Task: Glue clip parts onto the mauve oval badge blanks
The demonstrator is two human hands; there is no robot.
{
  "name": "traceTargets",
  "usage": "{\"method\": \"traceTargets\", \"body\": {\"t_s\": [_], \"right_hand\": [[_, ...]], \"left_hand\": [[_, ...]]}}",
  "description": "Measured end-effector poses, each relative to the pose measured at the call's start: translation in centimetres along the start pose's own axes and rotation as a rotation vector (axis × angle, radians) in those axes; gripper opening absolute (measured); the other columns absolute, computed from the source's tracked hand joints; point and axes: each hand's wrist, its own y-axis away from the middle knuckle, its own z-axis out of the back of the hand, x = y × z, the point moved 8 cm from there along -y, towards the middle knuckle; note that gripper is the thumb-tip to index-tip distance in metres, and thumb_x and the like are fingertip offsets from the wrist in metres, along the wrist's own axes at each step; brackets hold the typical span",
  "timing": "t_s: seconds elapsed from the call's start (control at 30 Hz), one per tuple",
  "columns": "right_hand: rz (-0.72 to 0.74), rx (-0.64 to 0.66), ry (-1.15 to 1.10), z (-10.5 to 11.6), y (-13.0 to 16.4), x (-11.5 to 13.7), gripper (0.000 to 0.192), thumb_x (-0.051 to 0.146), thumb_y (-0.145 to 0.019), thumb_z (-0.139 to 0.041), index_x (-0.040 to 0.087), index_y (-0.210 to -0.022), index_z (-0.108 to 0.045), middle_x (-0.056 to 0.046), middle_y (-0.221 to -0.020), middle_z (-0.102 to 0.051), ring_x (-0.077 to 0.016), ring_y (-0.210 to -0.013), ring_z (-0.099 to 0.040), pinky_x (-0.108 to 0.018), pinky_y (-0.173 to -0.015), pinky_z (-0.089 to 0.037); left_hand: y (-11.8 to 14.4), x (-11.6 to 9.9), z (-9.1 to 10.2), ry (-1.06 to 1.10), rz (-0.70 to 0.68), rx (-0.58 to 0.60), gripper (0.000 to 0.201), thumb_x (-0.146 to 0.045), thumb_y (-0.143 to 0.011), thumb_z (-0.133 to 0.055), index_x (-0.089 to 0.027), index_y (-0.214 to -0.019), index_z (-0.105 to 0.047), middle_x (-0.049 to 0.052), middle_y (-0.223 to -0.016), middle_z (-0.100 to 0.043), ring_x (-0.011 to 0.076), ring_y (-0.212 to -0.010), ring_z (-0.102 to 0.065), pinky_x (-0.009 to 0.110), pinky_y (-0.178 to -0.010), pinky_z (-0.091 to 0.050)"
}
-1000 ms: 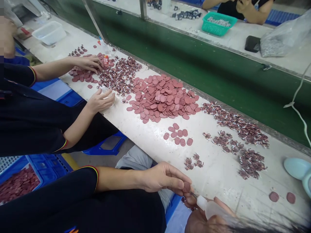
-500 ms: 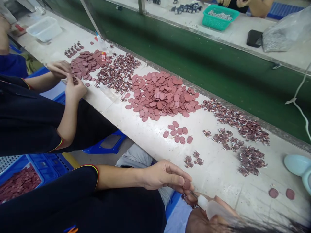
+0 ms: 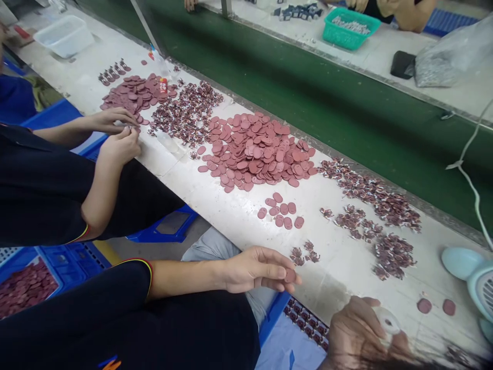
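Observation:
My left hand (image 3: 256, 270) pinches a reddish-brown oval disc (image 3: 289, 276) between thumb and fingers, just over the table's near edge. To its right, my right hand (image 3: 360, 329) is closed round a whitish squeeze bottle (image 3: 386, 319), low over the table; motion blurs part of it. Three small brown figure-like pieces (image 3: 305, 253) lie just beyond my left hand. Farther off is a loose group of oval discs (image 3: 284, 208), with a large heap of discs (image 3: 256, 149) behind it. Piles of the small brown pieces (image 3: 395, 252) lie to the right.
Two discs (image 3: 424, 306) lie by a pale blue fan-like device (image 3: 479, 288) at right. At left, a co-worker's hands (image 3: 119, 136) work beside more discs and pieces. Rows of assembled pieces (image 3: 306, 321) lie below the table edge. A blue crate (image 3: 71, 267) stands at lower left.
My right hand has moved right, taking the bottle's tip away from the disc and turning the bottle. My left hand rose slightly, still holding the disc. The co-worker's hands shifted.

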Motion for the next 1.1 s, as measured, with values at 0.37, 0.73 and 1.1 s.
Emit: {"method": "traceTargets", "body": {"t_s": [0.37, 0.73, 1.1], "right_hand": [[0.387, 0.012, 1.005, -3.9, -0.8, 0.7, 0.038, 0.056, -0.081, -0.072, 0.029, -0.106, -0.080, -0.007, -0.099, -0.068, -0.0216, -0.085, -0.064, -0.037, -0.063, -0.061], [0.340, -0.030, 1.239, -3.2, -1.6, 0.8, 0.038, 0.055, -0.083, -0.065, 0.026, -0.100, -0.082, -0.010, -0.102, -0.078, -0.0269, -0.082, -0.072, -0.057, -0.093, -0.060], [0.081, -0.126, 0.490, -6.5, 6.1, -0.6, 0.024, 0.038, -0.068, -0.090, 0.025, -0.087, -0.083, -0.005, -0.074, -0.084, -0.0174, -0.051, -0.072, -0.028, -0.051, -0.064]], "left_hand": [[1.4, -3.0, 2.6, -0.019, -0.016, -0.193, 0.045, -0.025, -0.067, -0.101, -0.013, -0.106, -0.084, 0.015, -0.112, -0.084, 0.0162, -0.084, -0.081, 0.022, -0.078, -0.061], [1.3, -2.3, 2.4, -0.079, -0.029, -0.147, 0.041, -0.027, -0.071, -0.098, -0.013, -0.108, -0.084, 0.017, -0.117, -0.082, 0.0195, -0.090, -0.081, 0.023, -0.075, -0.061], [0.2, 0.2, 0.1, -0.260, -0.056, 0.024, 0.043, -0.031, -0.071, -0.099, -0.019, -0.110, -0.086, 0.011, -0.106, -0.085, 0.0176, -0.094, -0.080, 0.027, -0.087, -0.062]]}}
